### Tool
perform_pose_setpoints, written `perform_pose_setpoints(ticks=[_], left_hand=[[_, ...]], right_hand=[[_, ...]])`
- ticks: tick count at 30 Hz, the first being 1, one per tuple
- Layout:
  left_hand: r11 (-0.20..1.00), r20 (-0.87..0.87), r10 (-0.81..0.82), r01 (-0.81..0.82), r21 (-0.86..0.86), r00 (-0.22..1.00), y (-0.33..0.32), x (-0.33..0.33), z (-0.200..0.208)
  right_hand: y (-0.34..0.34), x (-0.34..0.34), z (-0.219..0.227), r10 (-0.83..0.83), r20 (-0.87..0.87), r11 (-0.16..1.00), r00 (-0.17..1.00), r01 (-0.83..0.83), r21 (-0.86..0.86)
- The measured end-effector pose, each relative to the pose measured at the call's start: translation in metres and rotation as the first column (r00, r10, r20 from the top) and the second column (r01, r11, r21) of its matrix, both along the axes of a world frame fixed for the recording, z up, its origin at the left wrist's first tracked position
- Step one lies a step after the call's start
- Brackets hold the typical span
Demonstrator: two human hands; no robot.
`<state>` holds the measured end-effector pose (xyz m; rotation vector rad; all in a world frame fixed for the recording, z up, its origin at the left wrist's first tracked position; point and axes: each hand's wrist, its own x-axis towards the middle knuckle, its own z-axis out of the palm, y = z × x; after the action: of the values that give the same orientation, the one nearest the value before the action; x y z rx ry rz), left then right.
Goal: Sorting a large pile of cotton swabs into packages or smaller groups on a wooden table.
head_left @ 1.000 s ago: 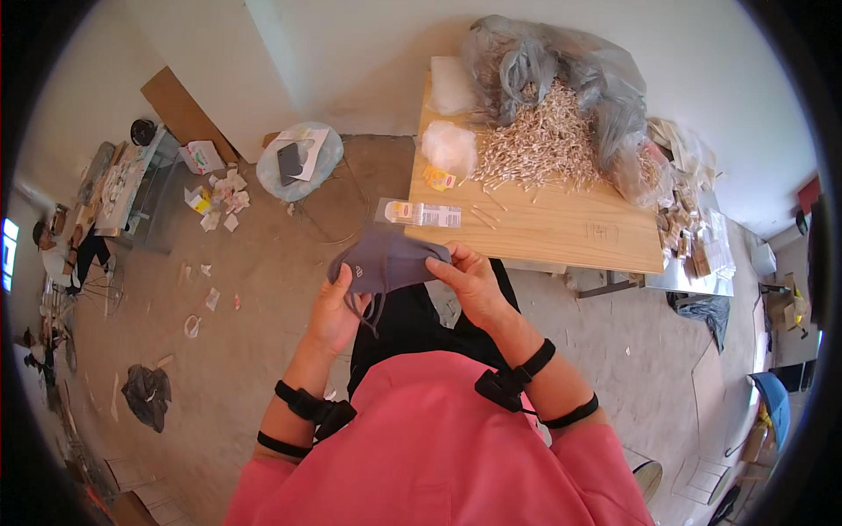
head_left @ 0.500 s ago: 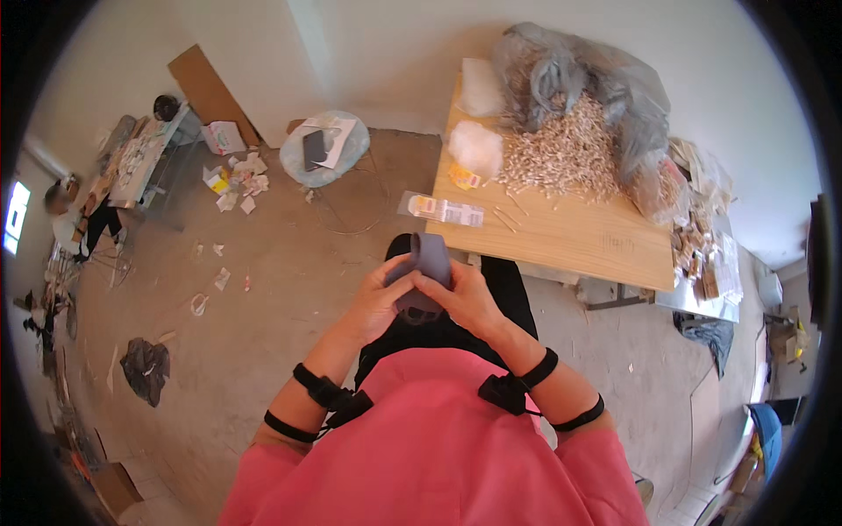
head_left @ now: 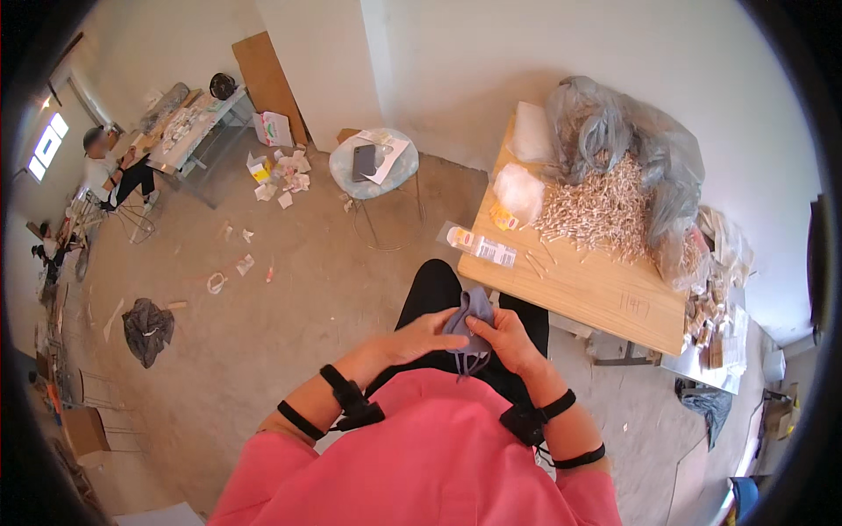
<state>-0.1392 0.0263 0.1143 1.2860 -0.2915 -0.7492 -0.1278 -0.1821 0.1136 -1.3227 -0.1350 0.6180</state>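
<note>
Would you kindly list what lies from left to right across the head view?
Seated person → dark bag → stool → left hand → grey cloth → right hand → stick pile

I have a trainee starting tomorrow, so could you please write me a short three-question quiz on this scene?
1. True or false: both hands hold the folded grey cloth over the lap.
2. What lies on the round stool? A) a dark phone and paper B) a cup C) scissors
3. Fill in: the heap of pale sticks lies on the ______ table.

Key:
1. True: the left hand and right hand both grip it.
2. A: the phone rests beside a paper sheet.
3. Wooden.
</note>
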Motion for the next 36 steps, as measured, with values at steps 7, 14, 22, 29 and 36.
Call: perform_pose_setpoints(ticks=[7,14,22,29,36], left_hand=[[0.978,-0.291,0.186,-0.205,-0.038,0.938,-0.016,0.010,-0.029],[0.990,-0.318,0.116,-0.135,-0.038,0.941,-0.022,0.004,-0.025],[0.761,0.112,0.639,-0.647,0.052,0.761,0.035,0.031,-0.054],[0.390,0.398,-0.085,-0.337,0.857,0.913,0.126,-0.071,-0.125],[0.281,0.507,0.340,-0.600,0.749,0.792,0.132,-0.208,-0.263]], right_hand=[[-0.010,-0.012,-0.009,-0.195,0.010,0.980,0.981,0.195,-0.029],[-0.010,-0.004,-0.015,0.016,-0.061,1.000,0.998,-0.016,0.009],[-0.014,0.021,-0.041,0.024,0.268,0.965,0.963,0.048,-0.259],[0.030,0.005,-0.075,0.702,0.223,0.641,0.677,-0.463,-0.612],[0.091,0.012,-0.025,0.950,0.186,0.269,0.252,-0.961,-0.070]])
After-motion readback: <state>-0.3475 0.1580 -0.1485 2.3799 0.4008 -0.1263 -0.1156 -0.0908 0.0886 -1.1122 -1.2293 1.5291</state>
